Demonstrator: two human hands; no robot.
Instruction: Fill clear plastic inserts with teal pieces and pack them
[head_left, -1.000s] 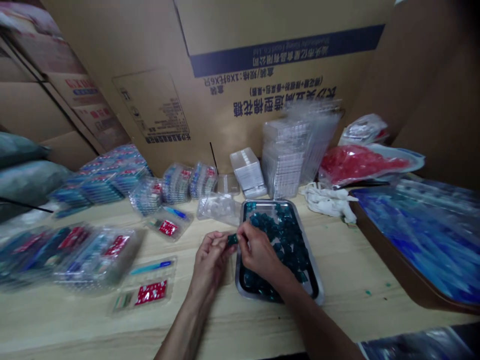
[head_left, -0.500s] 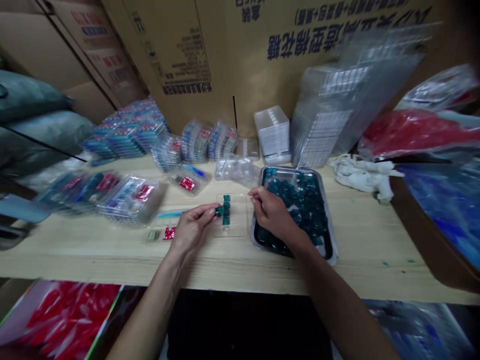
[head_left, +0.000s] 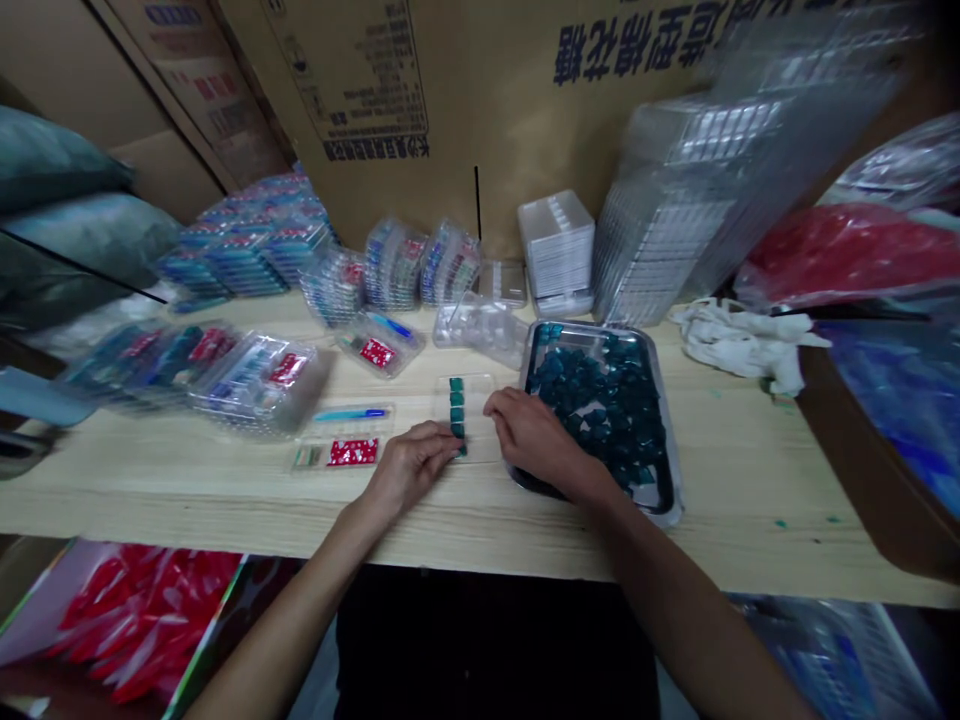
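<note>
Both hands are down on the wooden bench (head_left: 225,500) over a clear plastic blister tray (head_left: 466,420). A column of four small teal pieces (head_left: 456,412) runs down the tray's left side, as near as I can count through the blur. The left hand (head_left: 409,468) has its fingertips pinched narrow on the lowest piece, pressing it into the tray. The right hand (head_left: 534,437) lies with loosely curled fingers on the tray's right edge, holding nothing that I can make out. Just beside it sits one metal pan (head_left: 670,440) heaped with many more teal pieces, too many to count. To the left lies one open pack with a red card (head_left: 352,452) and a blue pen-like tool (head_left: 351,413). Stacks of filled packs (head_left: 247,245) stand further back, and one tall stack of empty clear trays (head_left: 675,215). The big cardboard carton (head_left: 487,90) behind carries blue Chinese characters, upside down and cut off.
</note>
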